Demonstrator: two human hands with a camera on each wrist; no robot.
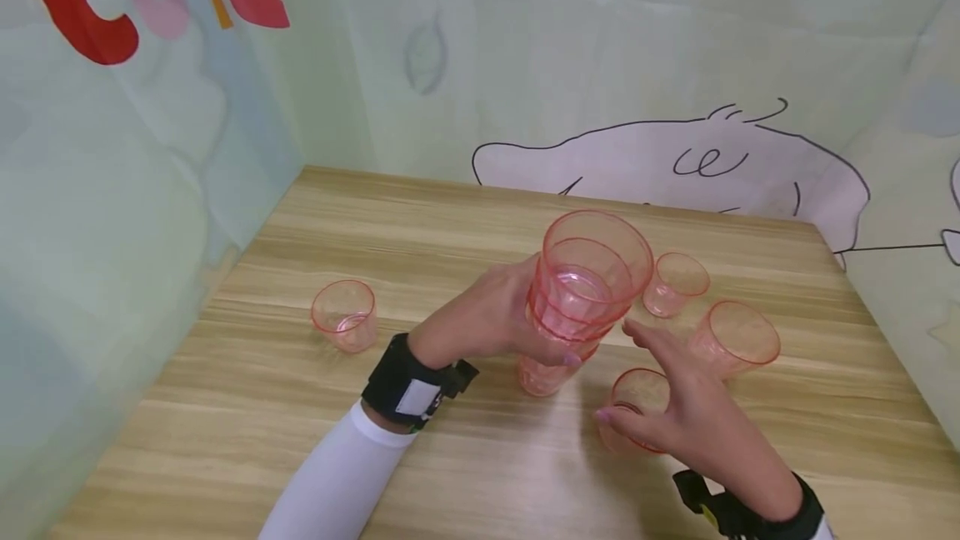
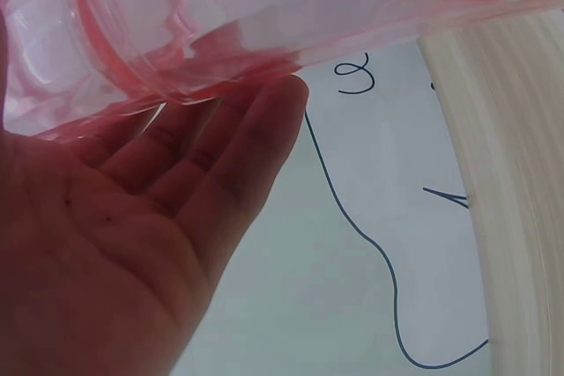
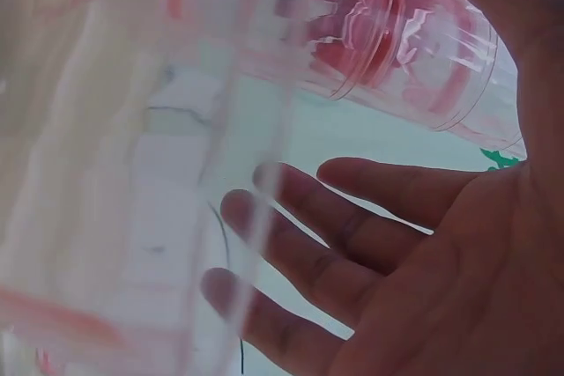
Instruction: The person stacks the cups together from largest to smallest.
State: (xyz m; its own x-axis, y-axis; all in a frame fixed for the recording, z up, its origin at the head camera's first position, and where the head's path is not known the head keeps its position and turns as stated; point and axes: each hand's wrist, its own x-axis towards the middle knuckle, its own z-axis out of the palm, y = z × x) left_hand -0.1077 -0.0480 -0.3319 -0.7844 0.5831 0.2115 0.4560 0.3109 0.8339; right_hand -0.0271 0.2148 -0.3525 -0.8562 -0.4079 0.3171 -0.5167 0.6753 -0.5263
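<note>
My left hand grips a tilted stack of clear pink plastic cups, nested in one another, above the middle of the table. In the left wrist view, the fingers of that hand lie along the side of the stack. To the right, my right hand has its thumb and fingers spread around a single pink cup, partly hidden by the hand. Its fingers look relaxed in the right wrist view, apart from the blurred cup wall in front. Whether the thumb touches this cup, I cannot tell.
On the wooden table, a pink cup stands at the left. Two more, a far cup and a nearer cup, stand beyond my right hand. Printed cloth walls border the table's back and sides.
</note>
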